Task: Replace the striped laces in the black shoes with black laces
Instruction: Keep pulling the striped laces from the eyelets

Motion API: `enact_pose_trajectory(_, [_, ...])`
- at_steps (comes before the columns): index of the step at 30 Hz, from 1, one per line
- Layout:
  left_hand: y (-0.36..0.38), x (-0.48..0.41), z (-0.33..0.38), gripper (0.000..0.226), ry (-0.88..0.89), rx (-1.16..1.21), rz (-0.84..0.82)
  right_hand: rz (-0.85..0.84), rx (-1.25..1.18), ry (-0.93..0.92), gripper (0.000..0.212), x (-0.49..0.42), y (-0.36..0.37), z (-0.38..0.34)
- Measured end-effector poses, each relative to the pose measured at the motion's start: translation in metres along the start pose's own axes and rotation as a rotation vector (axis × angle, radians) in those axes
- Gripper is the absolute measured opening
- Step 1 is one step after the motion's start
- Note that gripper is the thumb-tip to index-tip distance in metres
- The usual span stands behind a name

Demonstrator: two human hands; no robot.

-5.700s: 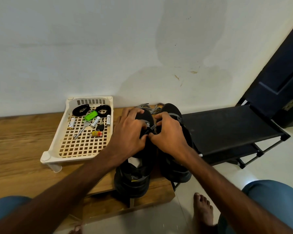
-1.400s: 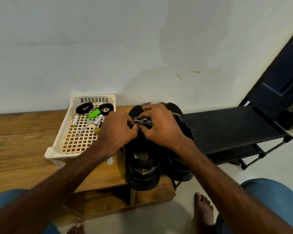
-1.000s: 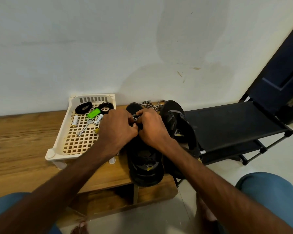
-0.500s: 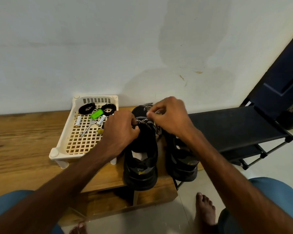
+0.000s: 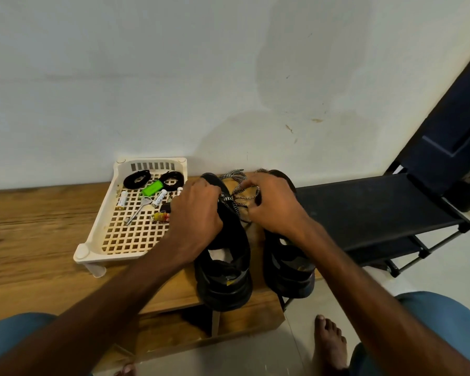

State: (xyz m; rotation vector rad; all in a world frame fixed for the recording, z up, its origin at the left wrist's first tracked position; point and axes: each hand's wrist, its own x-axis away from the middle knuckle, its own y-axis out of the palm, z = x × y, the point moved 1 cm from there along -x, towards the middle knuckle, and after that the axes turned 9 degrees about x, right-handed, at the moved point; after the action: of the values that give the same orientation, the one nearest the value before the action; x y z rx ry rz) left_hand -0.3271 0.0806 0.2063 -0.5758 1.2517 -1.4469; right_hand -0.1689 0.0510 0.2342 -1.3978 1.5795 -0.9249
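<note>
Striped lace (image 5: 234, 177) runs loose from the left shoe (image 5: 223, 267), which stands beside the right shoe (image 5: 288, 270) on the wooden tabletop (image 5: 38, 226), heels toward the person. The left grip (image 5: 196, 213) is curled tight round the left shoe's front; the right grip (image 5: 274, 204) pinches the lace's loops between the shoes. Two coiled black laces (image 5: 136, 179) lie at the far end of the cream tray (image 5: 92, 240).

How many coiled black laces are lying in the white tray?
2. The left coil lies at the far end of the tray, left of the green tag; the right coil lies right of it. The left hand may hide more.
</note>
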Motion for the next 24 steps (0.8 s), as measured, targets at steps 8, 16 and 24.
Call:
enact_pose_trajectory(8, [0.005,-0.020,0.003,0.017,-0.020,-0.096,-0.039,-0.151,-0.050,-0.032,0.025,-0.002,0.016,-0.015])
enact_pose_trajectory(16, [0.013,-0.022,-0.002,0.012,0.027,-0.112,-0.057,-0.240,-0.019,0.053,0.023,0.005,0.023,-0.021])
enact_pose_trajectory(24, [0.006,-0.018,0.002,0.010,-0.002,0.038,-0.079,-0.105,0.130,0.133,0.032,0.007,0.037,-0.026])
